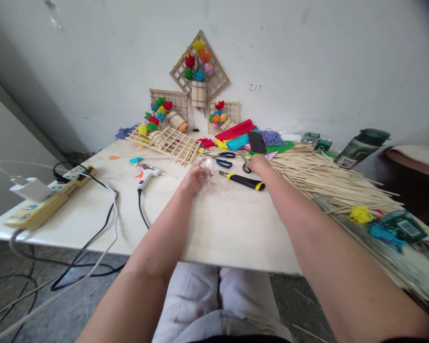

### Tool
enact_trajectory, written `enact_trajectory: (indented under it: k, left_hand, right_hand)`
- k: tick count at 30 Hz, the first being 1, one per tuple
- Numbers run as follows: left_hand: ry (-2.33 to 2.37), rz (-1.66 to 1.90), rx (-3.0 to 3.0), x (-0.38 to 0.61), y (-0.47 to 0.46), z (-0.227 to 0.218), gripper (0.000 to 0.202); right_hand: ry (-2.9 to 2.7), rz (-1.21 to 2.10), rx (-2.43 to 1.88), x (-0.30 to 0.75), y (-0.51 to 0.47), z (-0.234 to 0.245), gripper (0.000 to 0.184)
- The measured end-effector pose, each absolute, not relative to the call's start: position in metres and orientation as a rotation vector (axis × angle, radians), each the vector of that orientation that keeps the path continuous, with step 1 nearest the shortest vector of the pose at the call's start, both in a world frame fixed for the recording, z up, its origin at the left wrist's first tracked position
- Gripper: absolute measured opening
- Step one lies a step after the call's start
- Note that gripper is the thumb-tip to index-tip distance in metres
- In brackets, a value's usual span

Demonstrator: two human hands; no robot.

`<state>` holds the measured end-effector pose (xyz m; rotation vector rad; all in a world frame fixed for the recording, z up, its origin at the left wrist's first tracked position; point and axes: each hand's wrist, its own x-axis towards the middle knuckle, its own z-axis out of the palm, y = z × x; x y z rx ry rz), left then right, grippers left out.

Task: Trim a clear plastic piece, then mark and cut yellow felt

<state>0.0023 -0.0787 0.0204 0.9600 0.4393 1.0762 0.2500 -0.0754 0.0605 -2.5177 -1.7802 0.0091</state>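
My left hand [194, 178] is closed around a clear, see-through plastic thing [208, 164] just above the table; its exact kind is hard to make out. Further right, my right hand [259, 164] reaches down with its fingers at the black handle of a pair of scissors [247, 168], whose blades point away from me. A black and yellow utility knife [245, 181] lies between my forearms, blade toward the left. Behind it rests another pair of scissors [224, 163] with dark blue handles.
Left are a glue gun [148, 177] and a power strip [57, 190] with trailing cords. Wooden stick lattices [180, 144] with paper flowers stand behind. Many thin sticks [318, 174], a phone [256, 142], coloured paper [236, 129] and a dark bottle [361, 148] lie right.
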Motion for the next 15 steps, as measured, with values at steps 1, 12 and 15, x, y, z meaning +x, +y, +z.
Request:
enact_trajectory:
  k: [1, 12, 15]
  left_hand:
    - [0.440, 1.076, 0.957, 0.002, -0.078, 0.020, 0.060]
    - [0.423, 1.088, 0.910, 0.001, -0.074, 0.019, 0.056]
    - [0.412, 1.091, 0.921, 0.000, -0.075, 0.019, 0.054]
  right_hand:
    - [-1.736, -0.020, -2.551, 0.247, -0.078, 0.064, 0.036]
    - [-2.461, 0.149, -2.315, 0.231, -0.132, 0.083, 0.051]
    - [-2.510, 0.105, -2.261, 0.232, -0.139, 0.079, 0.041]
